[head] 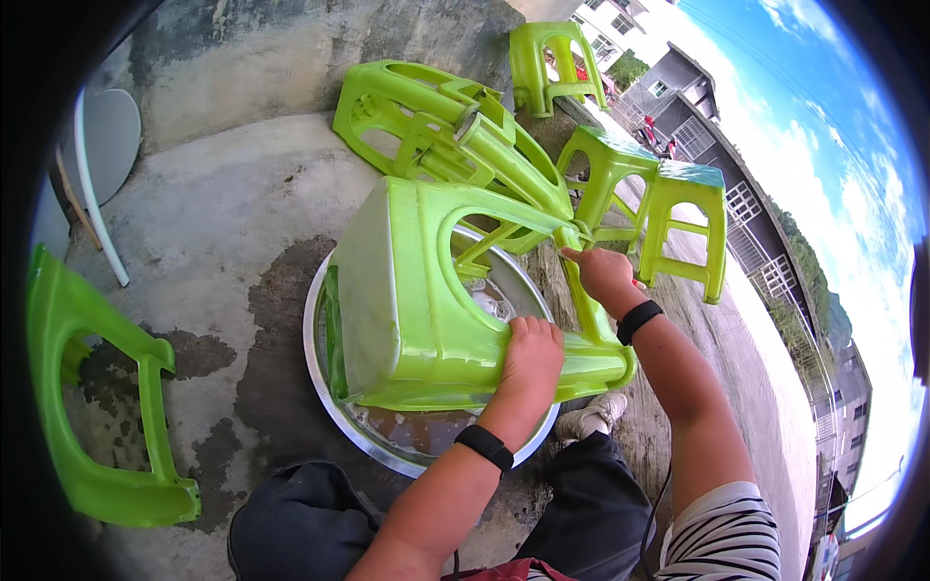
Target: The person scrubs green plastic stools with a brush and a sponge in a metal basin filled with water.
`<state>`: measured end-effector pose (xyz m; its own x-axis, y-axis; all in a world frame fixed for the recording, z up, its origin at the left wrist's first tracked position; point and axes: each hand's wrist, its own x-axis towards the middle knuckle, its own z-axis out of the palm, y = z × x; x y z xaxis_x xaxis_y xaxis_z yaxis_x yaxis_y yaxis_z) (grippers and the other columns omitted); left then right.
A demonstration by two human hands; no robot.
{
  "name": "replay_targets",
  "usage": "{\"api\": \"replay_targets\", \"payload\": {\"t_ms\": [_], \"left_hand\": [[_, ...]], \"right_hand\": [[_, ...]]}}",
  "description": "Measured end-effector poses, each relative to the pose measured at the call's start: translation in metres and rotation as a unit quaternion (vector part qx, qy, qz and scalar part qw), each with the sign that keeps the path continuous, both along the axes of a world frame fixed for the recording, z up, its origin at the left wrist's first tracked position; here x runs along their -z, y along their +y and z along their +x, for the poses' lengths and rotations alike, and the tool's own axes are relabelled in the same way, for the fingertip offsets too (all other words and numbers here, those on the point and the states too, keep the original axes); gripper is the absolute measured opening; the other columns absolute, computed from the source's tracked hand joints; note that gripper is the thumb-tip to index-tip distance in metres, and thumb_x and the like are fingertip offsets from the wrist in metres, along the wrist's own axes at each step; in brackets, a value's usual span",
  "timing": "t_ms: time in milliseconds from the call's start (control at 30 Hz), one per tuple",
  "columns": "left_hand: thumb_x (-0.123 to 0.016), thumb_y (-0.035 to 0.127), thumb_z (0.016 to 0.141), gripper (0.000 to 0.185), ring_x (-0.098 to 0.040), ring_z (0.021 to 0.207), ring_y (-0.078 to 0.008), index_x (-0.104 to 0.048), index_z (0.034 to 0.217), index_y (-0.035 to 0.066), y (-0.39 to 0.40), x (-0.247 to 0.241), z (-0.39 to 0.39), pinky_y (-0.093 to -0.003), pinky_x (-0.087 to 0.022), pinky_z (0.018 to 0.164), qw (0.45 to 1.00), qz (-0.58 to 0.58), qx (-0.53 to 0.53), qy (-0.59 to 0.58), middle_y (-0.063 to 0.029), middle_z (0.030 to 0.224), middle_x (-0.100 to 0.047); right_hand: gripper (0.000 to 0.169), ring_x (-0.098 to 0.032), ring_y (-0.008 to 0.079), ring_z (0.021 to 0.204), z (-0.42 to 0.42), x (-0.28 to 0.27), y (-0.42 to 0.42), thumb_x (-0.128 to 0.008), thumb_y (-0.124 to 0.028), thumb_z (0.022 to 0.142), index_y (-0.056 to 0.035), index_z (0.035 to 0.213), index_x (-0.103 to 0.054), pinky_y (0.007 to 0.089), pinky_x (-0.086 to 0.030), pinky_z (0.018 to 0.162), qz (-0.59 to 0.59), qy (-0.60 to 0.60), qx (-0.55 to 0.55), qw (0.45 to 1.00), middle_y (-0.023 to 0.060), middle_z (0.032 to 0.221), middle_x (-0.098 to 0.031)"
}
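A wet light-green plastic stool (429, 290) lies on its side over a round metal basin (317, 363). Cloudy, foamy water (421, 432) shows in the basin below it. My left hand (534, 356) is wrapped over one of the stool's legs and holds it. My right hand (603, 276) is curled at the rail between the legs, a finger against the plastic. A speck of red shows at the edge of that hand, too small to identify. What lies inside its fingers is hidden.
Stacked green stools (436, 131) lie just beyond the basin. Two stools (610, 181) (683, 225) stand on the right, another stool (552, 69) farther back. One more stool (102, 465) rests at left on wet concrete (276, 319). A concrete wall (290, 65) rises behind.
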<state>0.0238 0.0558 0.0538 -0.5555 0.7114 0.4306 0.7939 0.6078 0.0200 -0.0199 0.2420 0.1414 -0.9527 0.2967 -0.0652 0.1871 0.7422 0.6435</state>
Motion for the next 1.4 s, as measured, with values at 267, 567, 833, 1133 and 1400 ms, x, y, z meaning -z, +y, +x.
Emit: {"api": "replay_targets", "payload": {"t_ms": [267,567,833,1133,1400], "left_hand": [[-0.055,0.019,0.085,0.029,-0.056,0.095,-0.0183,-0.060,0.112,0.010,-0.004,-0.005,0.002,-0.0356,-0.037,0.086,0.999,-0.025,0.018,-0.042,-0.0018,0.096,-0.061],[-0.054,0.018,0.086,0.028,-0.056,0.097,-0.0190,-0.061,0.112,0.009,-0.004,-0.003,0.005,-0.0374,-0.036,0.088,0.999,-0.008,0.007,-0.034,-0.0020,0.098,-0.061],[-0.056,0.017,0.084,0.025,-0.057,0.092,-0.0192,-0.062,0.106,0.010,-0.002,0.002,0.003,-0.0360,-0.038,0.086,0.999,0.016,0.022,-0.024,-0.0024,0.093,-0.062],[-0.056,0.018,0.084,0.027,-0.056,0.094,-0.0198,-0.061,0.109,0.009,-0.001,0.002,0.004,-0.0372,-0.037,0.088,1.000,0.001,0.007,-0.008,-0.0035,0.094,-0.062],[-0.057,0.018,0.083,0.024,-0.056,0.092,-0.0196,-0.061,0.105,0.008,-0.002,0.000,0.005,-0.0362,-0.038,0.086,1.000,-0.001,0.024,-0.007,-0.0034,0.093,-0.061]], "right_hand": [[0.040,-0.070,0.0256,0.082,-0.029,-0.004,0.001,-0.047,-0.012,0.094,-0.0283,0.128,-0.059,0.0372,-0.055,0.064,0.026,-0.036,0.046,0.998,0.0066,0.091,-0.070],[0.053,-0.070,0.0273,0.080,0.013,-0.012,-0.015,-0.044,-0.007,0.091,-0.0327,0.137,-0.052,0.0402,-0.055,0.065,0.005,-0.065,0.034,0.997,0.0083,0.089,-0.069],[0.056,-0.071,0.0243,0.079,0.025,0.007,-0.019,-0.049,-0.011,0.091,-0.0243,0.145,-0.041,0.0374,-0.055,0.062,0.033,-0.056,0.058,0.996,0.0070,0.089,-0.071],[0.048,-0.071,0.0265,0.082,0.040,-0.004,-0.031,-0.048,-0.011,0.092,-0.0251,0.137,-0.050,0.0391,-0.056,0.065,0.012,-0.054,0.059,0.997,0.0078,0.090,-0.071],[0.062,-0.069,0.0306,0.078,0.005,0.004,0.011,-0.044,-0.005,0.090,-0.0353,0.144,-0.041,0.0430,-0.054,0.066,-0.032,0.033,0.048,0.998,0.0139,0.089,-0.068]]}}
